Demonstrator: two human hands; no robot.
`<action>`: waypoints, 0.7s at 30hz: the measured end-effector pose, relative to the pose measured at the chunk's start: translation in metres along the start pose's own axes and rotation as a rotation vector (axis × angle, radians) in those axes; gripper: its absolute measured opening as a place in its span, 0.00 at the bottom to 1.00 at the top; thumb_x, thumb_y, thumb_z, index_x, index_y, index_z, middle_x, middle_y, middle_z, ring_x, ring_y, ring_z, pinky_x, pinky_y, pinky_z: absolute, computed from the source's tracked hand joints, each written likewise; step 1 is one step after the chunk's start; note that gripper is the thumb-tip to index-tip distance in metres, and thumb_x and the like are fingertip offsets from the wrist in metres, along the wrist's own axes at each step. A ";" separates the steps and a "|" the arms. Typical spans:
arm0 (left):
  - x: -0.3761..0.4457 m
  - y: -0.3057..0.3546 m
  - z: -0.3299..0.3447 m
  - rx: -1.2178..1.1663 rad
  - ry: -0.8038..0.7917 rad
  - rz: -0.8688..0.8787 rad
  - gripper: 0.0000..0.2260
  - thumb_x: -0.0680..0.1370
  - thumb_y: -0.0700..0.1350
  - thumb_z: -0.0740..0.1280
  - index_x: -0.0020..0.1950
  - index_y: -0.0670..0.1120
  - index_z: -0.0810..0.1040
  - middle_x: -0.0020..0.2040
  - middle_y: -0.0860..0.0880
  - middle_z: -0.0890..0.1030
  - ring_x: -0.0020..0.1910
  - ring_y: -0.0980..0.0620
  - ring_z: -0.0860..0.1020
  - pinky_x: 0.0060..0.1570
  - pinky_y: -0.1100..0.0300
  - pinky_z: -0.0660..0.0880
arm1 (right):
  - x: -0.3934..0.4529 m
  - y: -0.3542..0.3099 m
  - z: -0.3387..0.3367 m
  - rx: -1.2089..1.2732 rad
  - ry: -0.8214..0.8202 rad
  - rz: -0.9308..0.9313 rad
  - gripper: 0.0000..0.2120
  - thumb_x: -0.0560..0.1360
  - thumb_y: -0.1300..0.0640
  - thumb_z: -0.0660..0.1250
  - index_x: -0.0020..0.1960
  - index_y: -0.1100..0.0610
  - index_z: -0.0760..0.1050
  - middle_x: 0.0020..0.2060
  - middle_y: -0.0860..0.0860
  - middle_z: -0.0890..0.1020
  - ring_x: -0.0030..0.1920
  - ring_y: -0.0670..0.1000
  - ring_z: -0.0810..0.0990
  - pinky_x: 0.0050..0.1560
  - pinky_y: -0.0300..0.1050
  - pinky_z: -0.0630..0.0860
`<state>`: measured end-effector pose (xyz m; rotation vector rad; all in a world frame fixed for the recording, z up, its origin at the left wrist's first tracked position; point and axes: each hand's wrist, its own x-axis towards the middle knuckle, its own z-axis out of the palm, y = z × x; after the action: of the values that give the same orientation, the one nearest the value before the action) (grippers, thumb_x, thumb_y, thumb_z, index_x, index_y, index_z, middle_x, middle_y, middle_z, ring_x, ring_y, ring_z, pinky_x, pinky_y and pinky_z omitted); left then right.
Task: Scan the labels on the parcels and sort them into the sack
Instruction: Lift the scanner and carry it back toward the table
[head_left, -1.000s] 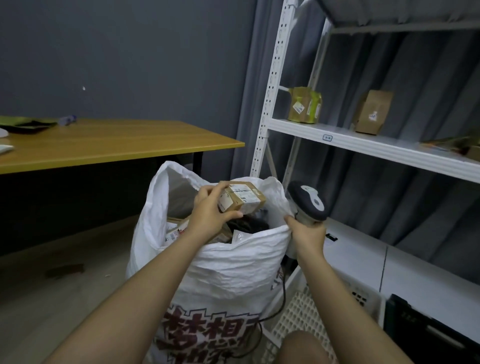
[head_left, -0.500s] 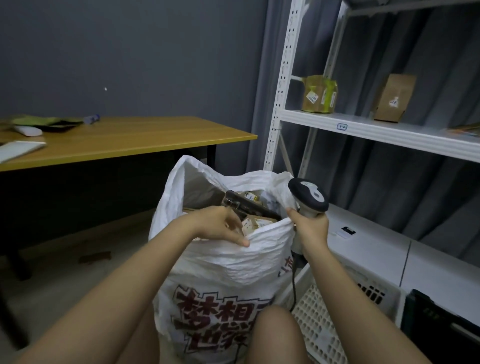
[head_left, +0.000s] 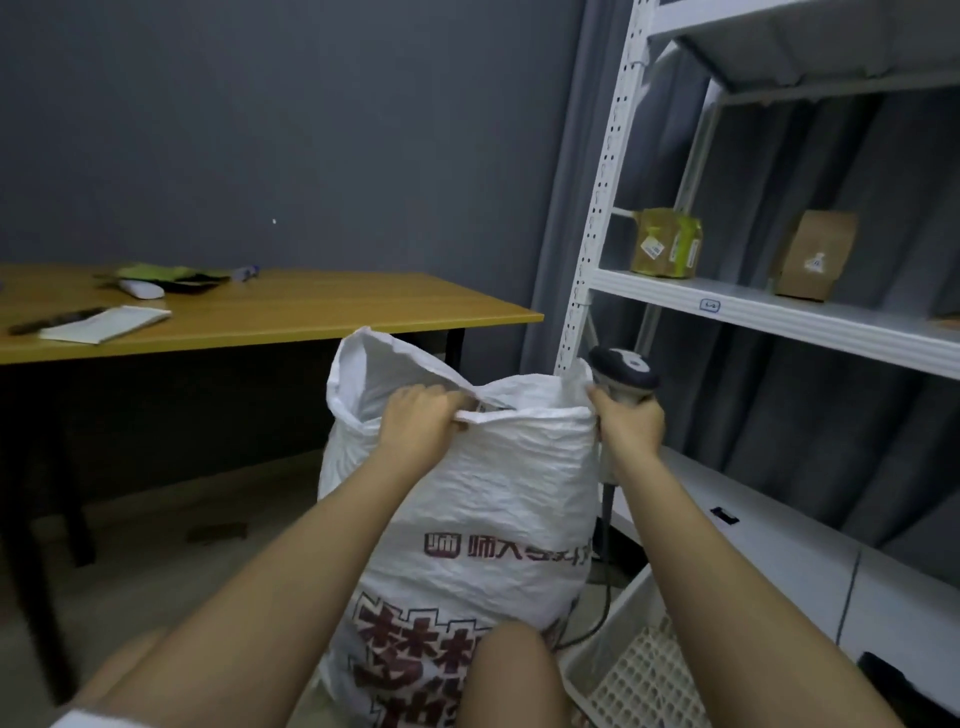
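Grey walls back a wooden table (head_left: 291, 317) and a white shelf rack (head_left: 769, 317) carrying two parcels (head_left: 666, 243). Between them on the floor stands the white sack (head_left: 483, 499), its near rim gripped by the left hand (head_left: 418, 421). The right hand (head_left: 631, 423) curls round a scanner (head_left: 626, 371) while touching the rim's right end.

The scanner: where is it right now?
In the head view the scanner is right of centre, gripped in the right hand against the sack's right rim, before the shelf upright.
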<state>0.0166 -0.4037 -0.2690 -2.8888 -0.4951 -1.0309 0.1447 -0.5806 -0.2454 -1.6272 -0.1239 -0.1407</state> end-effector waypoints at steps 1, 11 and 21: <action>-0.002 -0.001 0.001 -0.012 0.003 -0.006 0.07 0.78 0.48 0.65 0.52 0.49 0.81 0.49 0.47 0.81 0.52 0.44 0.77 0.49 0.54 0.67 | -0.004 0.002 -0.002 -0.023 0.006 -0.014 0.26 0.71 0.50 0.75 0.64 0.61 0.75 0.59 0.58 0.80 0.59 0.60 0.79 0.62 0.53 0.75; -0.022 -0.009 -0.012 -0.159 -0.081 -0.094 0.17 0.76 0.52 0.68 0.64 0.52 0.75 0.61 0.51 0.75 0.66 0.49 0.68 0.73 0.43 0.48 | -0.060 -0.020 0.004 0.101 -0.187 -0.198 0.10 0.71 0.51 0.75 0.47 0.50 0.75 0.44 0.52 0.83 0.46 0.53 0.82 0.54 0.56 0.80; -0.055 -0.023 -0.076 -0.968 0.061 -0.246 0.07 0.77 0.47 0.69 0.54 0.48 0.82 0.49 0.57 0.81 0.49 0.64 0.77 0.46 0.76 0.71 | -0.110 -0.075 0.055 0.434 -0.437 -0.126 0.07 0.75 0.61 0.69 0.52 0.59 0.75 0.34 0.53 0.75 0.33 0.49 0.74 0.32 0.42 0.74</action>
<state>-0.0769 -0.4077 -0.2454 -3.6313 -0.4333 -1.8014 0.0245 -0.5205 -0.1936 -1.1944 -0.5553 0.1418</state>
